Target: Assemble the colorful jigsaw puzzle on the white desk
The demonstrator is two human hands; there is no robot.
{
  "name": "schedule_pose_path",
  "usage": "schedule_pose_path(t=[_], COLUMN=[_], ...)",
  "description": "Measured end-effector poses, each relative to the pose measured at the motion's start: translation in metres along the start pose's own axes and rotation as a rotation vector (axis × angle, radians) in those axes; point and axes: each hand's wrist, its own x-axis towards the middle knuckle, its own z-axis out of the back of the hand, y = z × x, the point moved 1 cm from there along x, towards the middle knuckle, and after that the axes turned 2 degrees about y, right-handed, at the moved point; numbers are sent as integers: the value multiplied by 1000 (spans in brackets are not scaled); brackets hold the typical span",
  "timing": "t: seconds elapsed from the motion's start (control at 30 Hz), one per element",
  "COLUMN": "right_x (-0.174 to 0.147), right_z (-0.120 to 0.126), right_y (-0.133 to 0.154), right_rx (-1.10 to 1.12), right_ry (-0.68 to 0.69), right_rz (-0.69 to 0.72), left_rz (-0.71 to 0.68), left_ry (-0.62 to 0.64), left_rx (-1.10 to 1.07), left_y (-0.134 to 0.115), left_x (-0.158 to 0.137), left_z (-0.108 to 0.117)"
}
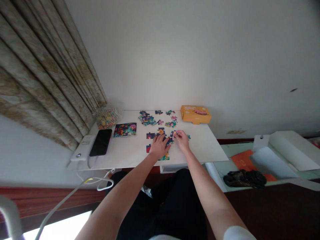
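- White laminate table (207, 146) fills the middle of the frame, and its near edge runs just under both wrists. Anything nudged toward the lower part of the frame could, I judge, slide off onto the dark lap below.
- The orange cardboard puzzle box (195, 114) sits at the table's upper right, well apart from the hands. It seems safe unless an elbow swings wide.
- The picture card (124, 130) lies left of centre, just beside the black phone (101, 142), which rests on a white power bank (83, 146) at the table's left edge. A white cable (82, 185) trails off below; a knee catching it could drag the bank and phone down.
- The loose puzzle pieces (147, 119) are scattered in the upper middle. A sweeping forearm could scatter them further.
- The left hand (159, 146) lies flat, fingers spread, pressing on the joined pieces (150, 135) at the centre. If it lifts or shifts, I expect the loosely locked tabs could pull apart.
- The right hand (182, 140) has its fingertips drawn together, apparently pinching a small puzzle piece (174, 133) just right of the joined cluster. The grip itself is too small to make out clearly. Forcing a tab that does not match could bend it or push the cluster askew.
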Motion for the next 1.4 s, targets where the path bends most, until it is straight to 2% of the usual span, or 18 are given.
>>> schedule_pose_path(t=[0.1, 0.27, 0.47, 0.6, 1.17, 1.4], right_x=[1, 13, 33, 37, 28, 16], right_z=[0, -9, -20, -17, -16, -19], right_y=[-2, -4, 0, 2, 5, 7], right_rx=[15, -21, -302, -380, -641, -680], right_ry=[15, 140, 284, 343, 304, 230], right_rz=[-6, -39, 13, 39, 175, 209], left_rz=[13, 24, 25, 26, 34, 41], left_ry=[22, -14, -10, -22, 13, 18], left_rx=[-7, -19, -4, -12, -15, -16], left_y=[-2, 0, -1, -1, -1, -1], left_x=[1, -2, -2, -2, -1, 0], left_z=[-8, -11, -10, -10, -12, -11])
